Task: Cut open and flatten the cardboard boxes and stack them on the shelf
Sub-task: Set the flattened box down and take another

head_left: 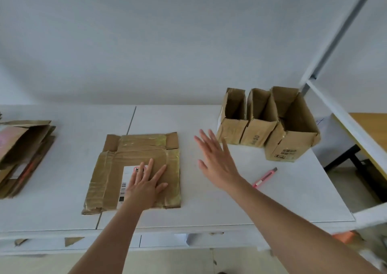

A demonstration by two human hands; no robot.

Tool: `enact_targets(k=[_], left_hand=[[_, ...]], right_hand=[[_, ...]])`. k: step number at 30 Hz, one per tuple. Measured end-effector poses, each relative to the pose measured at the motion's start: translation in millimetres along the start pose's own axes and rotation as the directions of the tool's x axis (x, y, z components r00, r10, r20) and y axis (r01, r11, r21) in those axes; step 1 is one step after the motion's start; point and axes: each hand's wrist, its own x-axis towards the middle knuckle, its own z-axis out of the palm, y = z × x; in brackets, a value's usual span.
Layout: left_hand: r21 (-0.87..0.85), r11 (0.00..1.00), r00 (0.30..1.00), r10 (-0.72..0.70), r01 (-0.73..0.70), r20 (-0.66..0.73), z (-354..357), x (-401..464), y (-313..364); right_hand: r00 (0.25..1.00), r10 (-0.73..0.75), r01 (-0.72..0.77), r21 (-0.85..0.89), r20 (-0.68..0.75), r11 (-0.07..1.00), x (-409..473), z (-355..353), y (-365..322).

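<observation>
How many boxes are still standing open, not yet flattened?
3, side by side at the table's far right: the left box, the middle box, and the larger right box nearest the shelf frame. No others are visible.

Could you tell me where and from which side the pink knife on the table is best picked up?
Pinch the pink knife across its slim body near the middle, coming from above. It lies flat on the table, apart from the boxes, its metal tip pointing up-right, so keep fingers toward the near end.
</observation>
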Motion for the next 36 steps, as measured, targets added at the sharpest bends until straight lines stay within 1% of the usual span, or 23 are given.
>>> enact_targets(k=[2,3,5,8,10,12,15,17,18,19,20,21,22,23,24,25,26,28,29,30,32,34,36], left_hand=[[0.04,0.998,0.999,-0.054,0.054,0.0,-15.0,7.9,-6.1],[0.034,0.996,0.996,-0.081,0.082,-0.031,-21.7,9.9,-5.4],[-0.044,0.993,0.985,-0.118,0.113,-0.128,-31.6,10.8,0.8],[-0.166,0.983,0.978,-0.11,0.08,-0.176,-34.7,7.3,15.1],[-0.242,0.969,0.98,-0.097,0.053,-0.176,-36.2,3.2,24.1],[-0.298,0.954,0.981,-0.091,0.036,-0.171,-38.1,-1.5,30.3],[-0.407,0.913,0.98,-0.11,0.033,-0.168,-46.0,-6.4,33.8],[-0.48,0.877,0.977,-0.117,0.017,-0.179,-56.0,-7.1,36.4],[-0.532,0.847,0.971,-0.121,-0.007,-0.204,-61.8,-7.3,39.4],[-0.602,0.798,0.961,-0.141,-0.034,-0.24,-67.7,-7.1,43.4],[-0.694,0.719,0.948,-0.184,-0.05,-0.26,-74.4,-8.1,48.1],[-0.794,0.606,0.938,-0.243,-0.05,-0.245,-82.7,-9.6,53.9],[-0.882,0.469,0.938,-0.286,-0.041,-0.196,-92.2,-12.1,60.4],[-0.949,0.314,0.946,-0.294,-0.038,-0.135,-101.4,-14.3,67.0],[-0.985,0.168,0.958,-0.274,-0.044,-0.089,-107.3,-15.2,72.7],[-0.997,0.069,0.968,-0.246,-0.04,-0.056,-111.3,-16.0,78.1],[-1.0,0.021,0.976,-0.216,-0.02,-0.024,-114.8,-16.9,82.9],[-0.999,0.019,0.981,-0.191,0.028,0.023,-118.2,-16.8,91.8],[-0.999,0.029,0.981,-0.194,0.036,0.03,-118.1,-16.4,96.2],[-0.999,0.025,0.98,-0.194,0.041,0.036,-118.6,-15.8,100.7],[-0.997,-0.005,0.981,-0.18,0.076,0.075,-119.4,-14.2,108.6],[-0.992,0.001,0.983,-0.135,0.129,0.127,-118.5,-13.9,115.3],[-0.985,0.031,0.981,-0.103,0.171,0.168,-115.1,-14.7,122.8]], right_hand=[[0.971,0.12,-0.143,-0.099,-0.209,0.985,18.6,-22.1,18.4],[0.95,0.181,-0.217,-0.123,-0.255,0.968,27.1,-30.8,28.8],[0.928,0.282,-0.325,-0.16,-0.243,0.932,40.5,-38.9,48.0],[0.92,0.354,-0.378,-0.147,-0.167,0.914,47.6,-30.7,62.9],[0.923,0.334,-0.365,-0.164,-0.193,0.916,48.4,-26.0,68.4],[0.943,0.26,-0.301,-0.192,-0.208,0.934,50.0,-28.1,69.4],[0.922,0.188,-0.2,0.0,-0.338,0.98,49.5,-35.1,60.4],[0.87,0.234,-0.122,0.269,-0.434,0.955,42.9,-43.0,45.7],[0.846,0.275,-0.062,0.428,-0.457,0.902,37.6,-45.8,37.9],[0.825,0.347,-0.004,0.61,-0.446,0.792,31.1,-47.8,30.5],[0.81,0.458,0.015,0.795,-0.365,0.607,23.5,-49.6,22.2],[0.784,0.579,0.007,0.936,-0.224,0.352,15.5,-50.4,12.9],[0.751,0.658,0.009,0.997,-0.059,0.08,7.5,-49.2,3.2],[0.722,0.684,0.017,0.987,0.099,-0.162,-0.2,-44.9,-4.4],[0.701,0.674,0.016,0.939,0.235,-0.344,-8.7,-37.7,-8.6],[0.687,0.646,0.004,0.887,0.334,-0.462,-18.6,-29.8,-12.4],[0.666,0.625,-0.038,0.856,0.406,-0.515,-28.8,-22.2,-14.9],[0.579,0.625,-0.235,0.841,0.524,-0.487,-49.0,-9.3,-17.0],[0.541,0.634,-0.366,0.833,0.553,-0.414,-57.5,-2.7,-16.5],[0.537,0.645,-0.475,0.826,0.544,-0.303,-64.6,3.8,-14.6],[0.587,0.649,-0.566,0.818,0.484,-0.098,-77.3,7.9,-9.1],[0.667,0.596,-0.607,0.79,0.447,0.087,-90.8,5.4,-0.8],[0.748,0.535,-0.642,0.633,0.393,0.432,-104.7,5.0,12.6]])
